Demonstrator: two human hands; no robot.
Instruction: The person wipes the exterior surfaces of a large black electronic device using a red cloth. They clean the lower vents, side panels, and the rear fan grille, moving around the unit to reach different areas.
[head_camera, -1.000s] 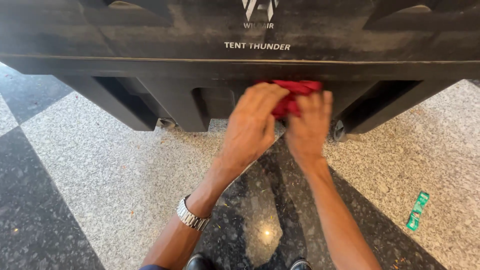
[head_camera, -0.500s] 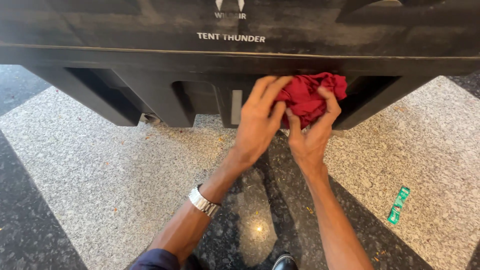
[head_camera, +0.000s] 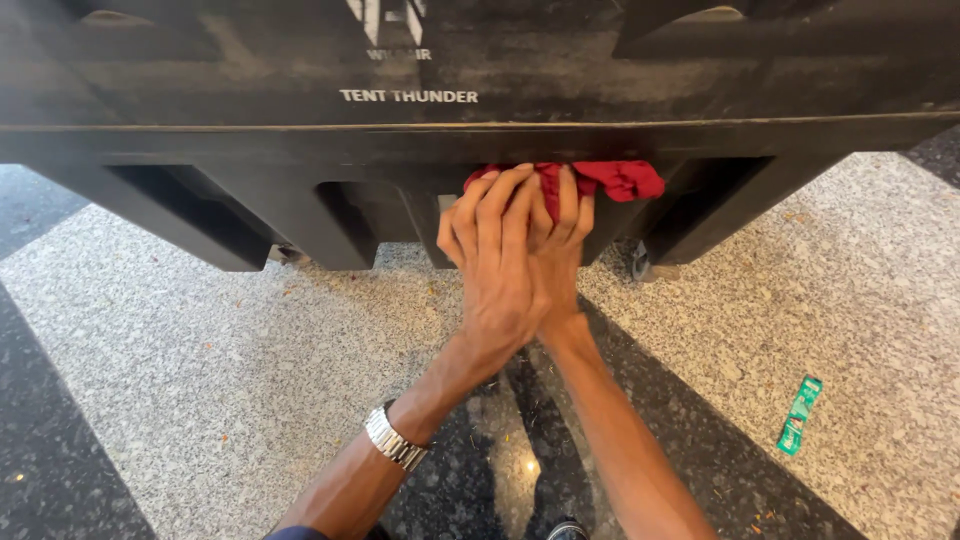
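Speckled grey granite floor (head_camera: 220, 350), polished black stone bands (head_camera: 60, 470), daylight sheen
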